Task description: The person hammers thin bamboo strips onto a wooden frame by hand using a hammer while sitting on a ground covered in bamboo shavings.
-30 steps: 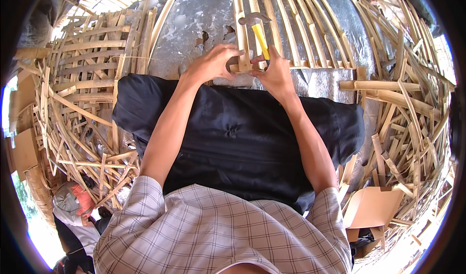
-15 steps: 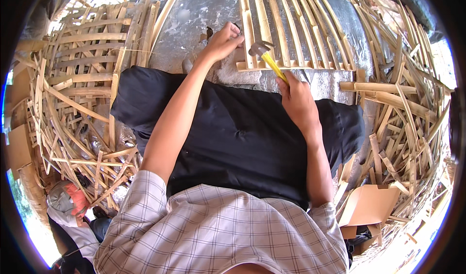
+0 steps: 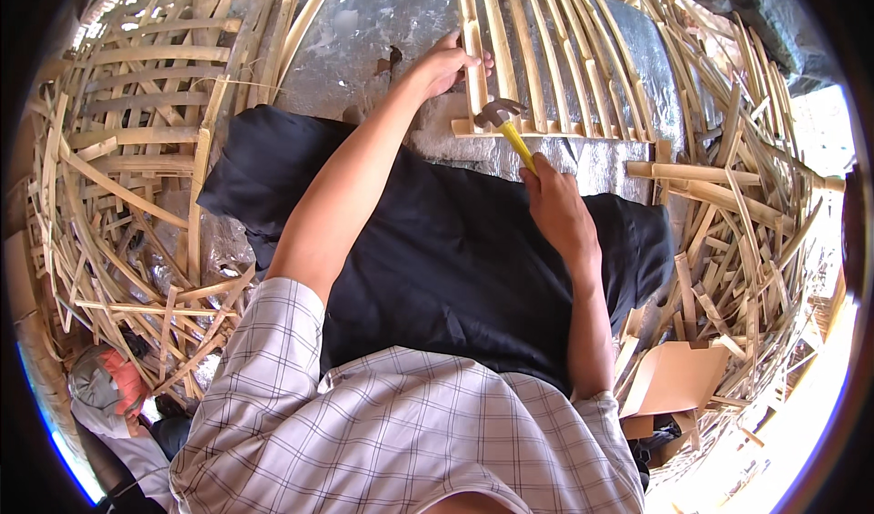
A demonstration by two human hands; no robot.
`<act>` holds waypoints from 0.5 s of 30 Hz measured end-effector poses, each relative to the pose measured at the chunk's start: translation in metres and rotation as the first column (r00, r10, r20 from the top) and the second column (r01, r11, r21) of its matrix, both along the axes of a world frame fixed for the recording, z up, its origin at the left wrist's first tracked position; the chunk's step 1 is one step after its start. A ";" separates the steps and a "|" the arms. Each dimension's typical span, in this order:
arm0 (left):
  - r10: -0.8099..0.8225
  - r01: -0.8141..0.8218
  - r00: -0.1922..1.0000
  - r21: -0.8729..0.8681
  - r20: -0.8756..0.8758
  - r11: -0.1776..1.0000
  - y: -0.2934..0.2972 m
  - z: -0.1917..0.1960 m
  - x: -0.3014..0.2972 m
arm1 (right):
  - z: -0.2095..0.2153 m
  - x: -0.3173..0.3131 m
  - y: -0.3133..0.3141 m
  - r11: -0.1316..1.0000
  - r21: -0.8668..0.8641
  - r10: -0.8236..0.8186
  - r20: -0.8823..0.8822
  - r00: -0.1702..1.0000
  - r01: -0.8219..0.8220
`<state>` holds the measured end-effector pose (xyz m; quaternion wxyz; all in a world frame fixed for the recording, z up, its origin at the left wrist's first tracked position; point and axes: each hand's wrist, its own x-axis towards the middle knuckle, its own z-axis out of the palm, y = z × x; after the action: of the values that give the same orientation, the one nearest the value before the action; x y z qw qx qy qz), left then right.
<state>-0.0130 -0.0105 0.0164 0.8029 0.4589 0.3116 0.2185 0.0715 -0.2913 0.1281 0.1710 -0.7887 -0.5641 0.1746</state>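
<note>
A claw hammer (image 3: pixel 514 137) with a yellow handle and dark metal head is gripped in my right hand (image 3: pixel 562 212), its fingers wrapped round the handle. The hammer head is over the near left corner of a bamboo slat frame (image 3: pixel 546 50), close to the crosspiece (image 3: pixel 583 132). My left hand (image 3: pixel 446 66) is closed round the frame's leftmost bamboo slat (image 3: pixel 468 18), thumb on top and fingertips showing on its right side. Several long slats run away from me, side by side, from the crosspiece. Whether a nail is under the hammer head cannot be made out.
A woven bamboo panel (image 3: pixel 159 86) leans at the left. Heaps of loose bamboo strips (image 3: pixel 719 241) lie on both sides. A cardboard box (image 3: pixel 675 377) is at lower right. Another person (image 3: pixel 118 391) sits at lower left. A grey sheet (image 3: pixel 350 31) covers the ground ahead.
My left hand has moved slightly right and now grips the leftmost slat; before, it was closed just left of it. The hammer has come down a little toward the frame's corner.
</note>
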 end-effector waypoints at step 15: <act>-0.023 0.016 0.996 0.075 0.089 0.997 -0.012 -0.004 -0.003 | -0.017 -0.020 -0.024 0.986 0.140 0.063 0.191 0.980 -0.090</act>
<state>-0.0162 -0.0224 0.0126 0.8005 0.4811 0.2624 0.2427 0.0514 -0.3158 0.1108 0.1688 -0.7643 -0.6190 0.0643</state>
